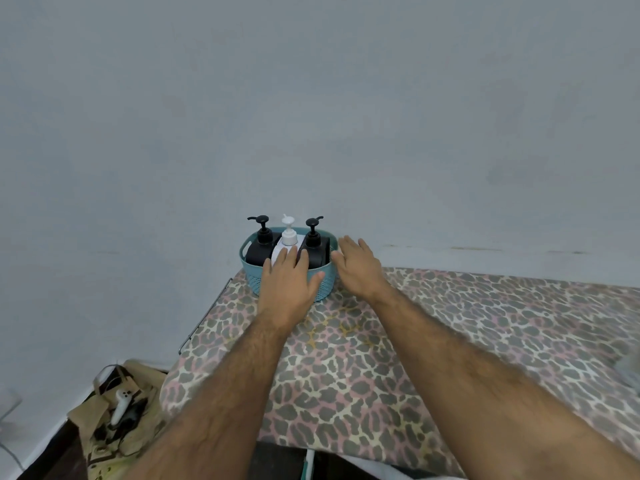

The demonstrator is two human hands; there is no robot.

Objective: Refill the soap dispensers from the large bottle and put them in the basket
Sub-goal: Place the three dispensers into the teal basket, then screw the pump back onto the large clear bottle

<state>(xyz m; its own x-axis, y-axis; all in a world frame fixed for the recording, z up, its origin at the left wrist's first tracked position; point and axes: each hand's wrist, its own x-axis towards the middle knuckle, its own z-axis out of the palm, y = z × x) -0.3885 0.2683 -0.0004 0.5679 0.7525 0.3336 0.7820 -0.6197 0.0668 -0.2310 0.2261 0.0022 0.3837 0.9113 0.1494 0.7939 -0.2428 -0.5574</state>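
Head view: three dispensers (289, 242) sit in basket (327, 284), our left hand (287, 282) and right hand (358, 268) rest flat-fingered, grasping nothing; task looks finished, next we withdraw.

A leopard-print cloth (450, 341) in grey, pink and cream covers the board-like table, whose thin metal edge rail (204, 315) shows along the cloth's left side. Behind the cloth rises a plain pale grey-blue wall (311, 116), with a few faint dark marks just above the cloth's far right edge. Below and to the left of the cloth, on the floor, lies a tan paper bag (117, 407) with cord handles, and on it rests a white handheld controller (122, 403) beside some dark cables.
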